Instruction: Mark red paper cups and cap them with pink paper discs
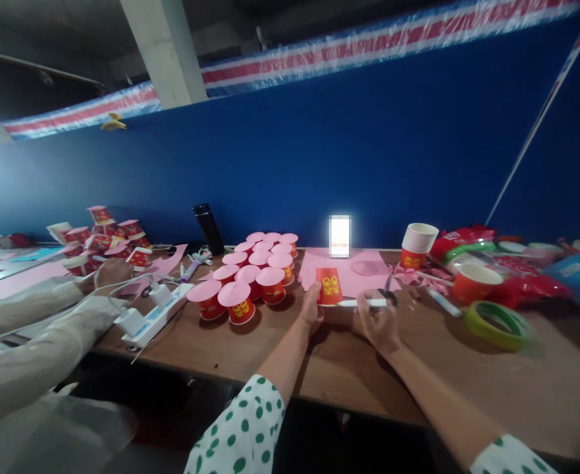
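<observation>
My left hand (312, 308) grips a red paper cup (329, 286) turned upside down on a sheet of pink paper (353, 271). My right hand (379, 321) is closed round a white pen (363, 303), its tip at the base of the cup. Black scissors (387, 292) lie just beyond my right hand.
Several red cups capped with pink discs (250, 276) stand to the left. A stack of cups (417, 245), a green tape roll (497, 324), a black flask (209, 228), a power strip (147, 318) and a bright phone (340, 236) are on the table. A person in white sleeves (43, 309) works at left.
</observation>
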The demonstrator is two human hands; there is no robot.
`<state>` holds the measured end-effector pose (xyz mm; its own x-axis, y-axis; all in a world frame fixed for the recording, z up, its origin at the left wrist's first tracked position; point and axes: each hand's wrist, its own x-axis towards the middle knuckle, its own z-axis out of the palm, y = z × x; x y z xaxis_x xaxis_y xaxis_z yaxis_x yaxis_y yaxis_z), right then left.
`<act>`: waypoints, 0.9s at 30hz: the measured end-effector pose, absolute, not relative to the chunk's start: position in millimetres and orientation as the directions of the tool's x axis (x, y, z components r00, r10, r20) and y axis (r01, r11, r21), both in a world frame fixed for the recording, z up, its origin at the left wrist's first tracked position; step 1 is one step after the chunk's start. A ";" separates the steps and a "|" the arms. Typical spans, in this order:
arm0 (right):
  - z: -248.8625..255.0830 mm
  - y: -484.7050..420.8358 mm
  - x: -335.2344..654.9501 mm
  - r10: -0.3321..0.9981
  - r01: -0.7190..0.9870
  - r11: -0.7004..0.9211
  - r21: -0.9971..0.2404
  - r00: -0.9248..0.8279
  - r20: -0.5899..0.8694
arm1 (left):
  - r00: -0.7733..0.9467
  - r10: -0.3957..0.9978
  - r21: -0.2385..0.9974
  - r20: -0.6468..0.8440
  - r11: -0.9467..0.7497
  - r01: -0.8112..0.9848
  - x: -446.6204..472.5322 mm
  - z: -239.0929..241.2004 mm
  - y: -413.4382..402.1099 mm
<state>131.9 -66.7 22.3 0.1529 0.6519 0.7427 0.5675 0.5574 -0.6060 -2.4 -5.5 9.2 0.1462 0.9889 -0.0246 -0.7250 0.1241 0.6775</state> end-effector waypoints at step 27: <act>25.4 -74.7 128.0 0.531 0.630 0.628 -0.456 0.082 0.844 | 0.206 0.976 0.702 -0.065 0.192 -0.686 -6.7 5.7 -2.1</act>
